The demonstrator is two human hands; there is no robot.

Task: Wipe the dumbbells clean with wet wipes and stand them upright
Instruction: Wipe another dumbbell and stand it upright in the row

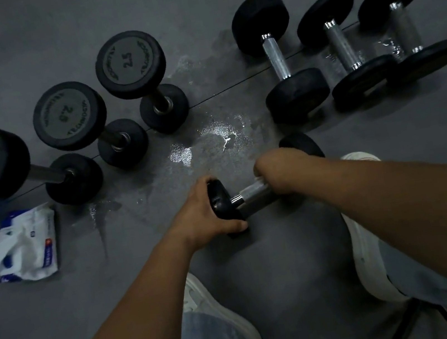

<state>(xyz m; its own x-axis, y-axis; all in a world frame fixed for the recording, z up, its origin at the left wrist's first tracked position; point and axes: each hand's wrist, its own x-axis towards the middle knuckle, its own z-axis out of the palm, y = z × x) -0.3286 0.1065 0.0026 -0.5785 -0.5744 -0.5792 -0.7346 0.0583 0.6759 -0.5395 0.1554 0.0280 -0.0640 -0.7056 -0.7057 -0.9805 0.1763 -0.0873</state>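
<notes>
Three left dumbbells (70, 116) are stood on end; three right dumbbells (340, 45) are laid down. The middle dumbbell (252, 194), black with a shiny bar, is held sideways. White wipes (32, 243) are left on the floor.

Dim in here, and the dark grey rubber floor (120, 303) fills the whole view, matte and scuffed. A thin seam (232, 85) runs across it on a slant. Right in the middle a wet patch (220, 137) catches the light in bright glints, with duller damp smears spreading around it.
</notes>
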